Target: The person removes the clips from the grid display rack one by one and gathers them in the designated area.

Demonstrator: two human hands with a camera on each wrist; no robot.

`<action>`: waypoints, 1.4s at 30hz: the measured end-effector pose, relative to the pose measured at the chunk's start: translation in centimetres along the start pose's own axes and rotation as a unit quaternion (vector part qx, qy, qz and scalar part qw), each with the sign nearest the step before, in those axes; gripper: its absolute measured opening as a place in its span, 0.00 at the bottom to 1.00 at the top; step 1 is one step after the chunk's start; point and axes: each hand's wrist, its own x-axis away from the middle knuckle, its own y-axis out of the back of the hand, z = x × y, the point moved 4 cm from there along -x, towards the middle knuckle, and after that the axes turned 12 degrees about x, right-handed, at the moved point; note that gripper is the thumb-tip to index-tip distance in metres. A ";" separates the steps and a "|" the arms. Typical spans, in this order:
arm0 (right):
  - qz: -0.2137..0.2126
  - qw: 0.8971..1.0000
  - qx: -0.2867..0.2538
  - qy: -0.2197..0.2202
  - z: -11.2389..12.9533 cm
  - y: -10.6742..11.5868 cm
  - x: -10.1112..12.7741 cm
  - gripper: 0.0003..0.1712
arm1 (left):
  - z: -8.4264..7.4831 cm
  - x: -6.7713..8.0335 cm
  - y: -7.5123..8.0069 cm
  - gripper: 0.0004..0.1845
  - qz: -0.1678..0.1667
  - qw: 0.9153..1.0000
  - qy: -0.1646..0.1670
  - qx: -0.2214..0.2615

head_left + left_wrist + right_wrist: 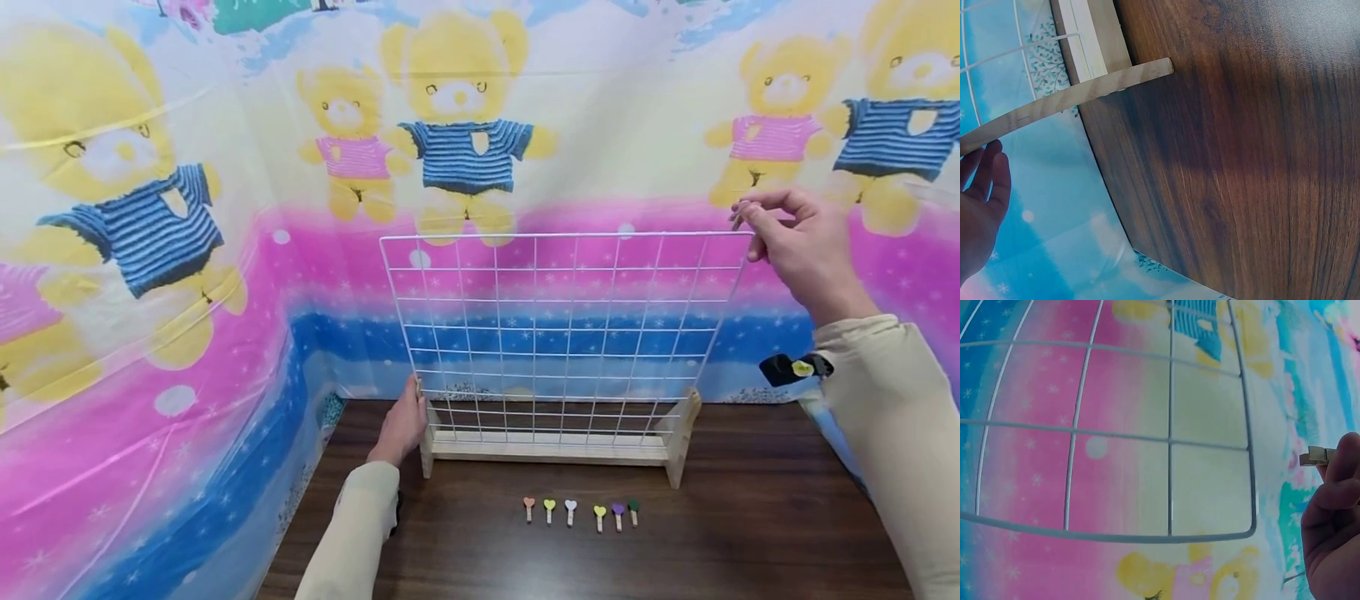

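Note:
A white wire grid [535, 302] stands upright in a wooden stand [551, 452] on the table. In the head view my right hand [806, 250] is beside the grid's top right corner, pinching a small wooden clothespin [1316, 455] between thumb and fingers. The right wrist view shows that clothespin apart from the wire, out past the grid's edge. At the stand's left end, my left hand [402, 423] touches the outer face of the wooden side piece [1066, 98] with its fingertips [995, 147]; the fingers are nearly straight.
In front of the stand lies a row of several small clothespins with heart tops, among them an orange one [528, 508], a white one [571, 511] and a purple one [618, 515]. A bear-print cloth [600, 125] hangs behind the dark wooden table [480, 558].

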 end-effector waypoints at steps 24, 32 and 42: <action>0.090 0.971 0.214 0.059 -9.1 -5.8 12.6 0.13 | 0.0 0.0 0.1 0.27 -0.002 1.000 -0.015 -0.004; 0.118 0.972 0.204 0.008 -12.9 -8.1 15.6 0.14 | -0.2 0.0 0.1 0.27 -0.003 1.000 -0.016 -0.005; 0.164 0.967 0.181 -0.065 -16.3 -10.2 18.4 0.17 | -0.2 0.1 0.1 0.27 0.003 1.000 -0.011 0.000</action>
